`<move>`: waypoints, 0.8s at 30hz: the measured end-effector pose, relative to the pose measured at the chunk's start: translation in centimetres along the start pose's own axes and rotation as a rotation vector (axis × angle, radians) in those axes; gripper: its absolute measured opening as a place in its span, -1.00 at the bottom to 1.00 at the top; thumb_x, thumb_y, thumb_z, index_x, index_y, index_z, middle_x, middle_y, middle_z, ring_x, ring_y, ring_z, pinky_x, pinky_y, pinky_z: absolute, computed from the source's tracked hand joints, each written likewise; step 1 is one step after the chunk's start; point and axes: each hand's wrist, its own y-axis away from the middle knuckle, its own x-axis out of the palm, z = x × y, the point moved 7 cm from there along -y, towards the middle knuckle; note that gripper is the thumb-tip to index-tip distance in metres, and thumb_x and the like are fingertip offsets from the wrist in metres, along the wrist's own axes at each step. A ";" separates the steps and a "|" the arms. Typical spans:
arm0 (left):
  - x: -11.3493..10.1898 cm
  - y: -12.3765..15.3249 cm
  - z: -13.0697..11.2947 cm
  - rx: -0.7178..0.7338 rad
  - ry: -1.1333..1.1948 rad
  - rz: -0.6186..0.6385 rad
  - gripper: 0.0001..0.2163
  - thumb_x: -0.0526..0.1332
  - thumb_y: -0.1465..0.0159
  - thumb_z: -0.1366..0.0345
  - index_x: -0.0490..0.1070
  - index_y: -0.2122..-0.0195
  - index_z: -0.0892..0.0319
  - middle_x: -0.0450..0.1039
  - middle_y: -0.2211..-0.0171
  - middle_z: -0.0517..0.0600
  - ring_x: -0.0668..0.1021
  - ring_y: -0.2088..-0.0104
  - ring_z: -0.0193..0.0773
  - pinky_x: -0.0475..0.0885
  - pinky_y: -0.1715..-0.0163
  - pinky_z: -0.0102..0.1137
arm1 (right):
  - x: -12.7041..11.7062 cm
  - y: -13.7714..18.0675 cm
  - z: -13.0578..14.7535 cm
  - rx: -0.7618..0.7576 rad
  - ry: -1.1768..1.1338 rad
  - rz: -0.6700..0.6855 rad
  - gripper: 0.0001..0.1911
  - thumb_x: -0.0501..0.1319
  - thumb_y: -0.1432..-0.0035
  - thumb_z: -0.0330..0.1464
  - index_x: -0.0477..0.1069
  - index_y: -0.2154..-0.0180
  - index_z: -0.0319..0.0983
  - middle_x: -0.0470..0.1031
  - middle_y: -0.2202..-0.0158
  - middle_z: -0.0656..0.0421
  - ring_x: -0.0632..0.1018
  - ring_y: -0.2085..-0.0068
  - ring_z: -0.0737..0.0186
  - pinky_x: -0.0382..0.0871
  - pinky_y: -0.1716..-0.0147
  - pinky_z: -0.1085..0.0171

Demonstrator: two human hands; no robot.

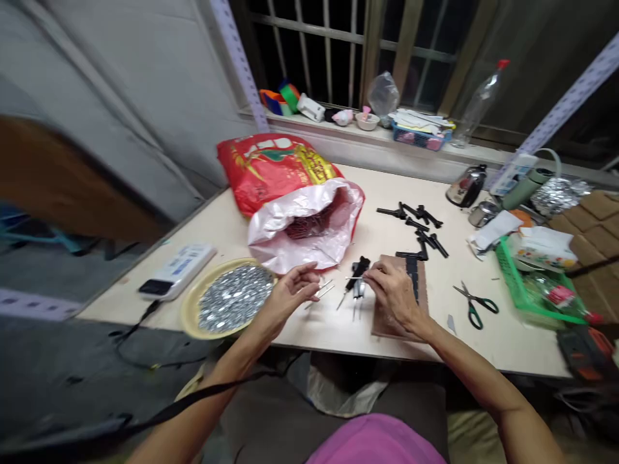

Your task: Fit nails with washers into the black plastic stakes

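While the left hand [290, 293] hangs open beside two loose pins [320, 293], the right hand [394, 293] pinches a thin pin [352, 278] against a black bracket [358, 283] above a board [387, 327], with more black brackets [416, 222] lying up the desk [483, 341] and a plate of screws [235, 298] left full.

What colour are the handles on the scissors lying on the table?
The scissors have dark green handles, best seen in the head view.

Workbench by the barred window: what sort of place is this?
Probably a home workshop for small assembly work: a yellow tray of small metal fasteners, black parts laid out in rows, and green-handled scissors.
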 end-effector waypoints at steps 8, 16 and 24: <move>9.2 0.1 2.6 0.500 -0.728 0.494 -0.53 0.08 -0.28 0.01 0.27 -0.17 0.08 0.39 -0.13 0.13 0.41 -0.14 -0.01 0.36 -0.09 -0.09 | -2.7 5.9 -15.2 0.206 0.284 0.135 -0.74 0.03 -0.35 -0.33 0.48 0.28 -0.22 0.46 0.29 0.17 0.44 0.35 0.36 0.13 0.39 0.36; 16.2 0.9 7.5 0.924 -1.203 0.703 -0.22 0.04 -0.31 -0.01 -0.48 -0.35 0.10 -0.07 -0.35 0.19 -0.03 -0.34 0.09 0.21 -0.20 -0.03 | -0.5 5.0 -18.7 0.109 0.290 0.147 -0.73 0.01 -0.35 -0.39 0.41 0.36 -0.29 0.43 0.35 0.16 0.40 0.40 0.38 0.07 0.51 0.37; 16.1 0.9 8.4 0.868 -1.235 0.662 -0.27 -0.07 -0.36 0.03 -0.57 -0.33 0.15 -0.21 -0.37 0.22 -0.05 -0.34 0.02 0.23 -0.19 -0.08 | -0.9 13.8 -6.9 -0.654 0.055 0.214 -0.74 -0.04 -0.33 -0.50 0.33 0.37 -0.22 0.32 0.46 0.27 0.33 0.45 0.40 0.14 0.56 0.37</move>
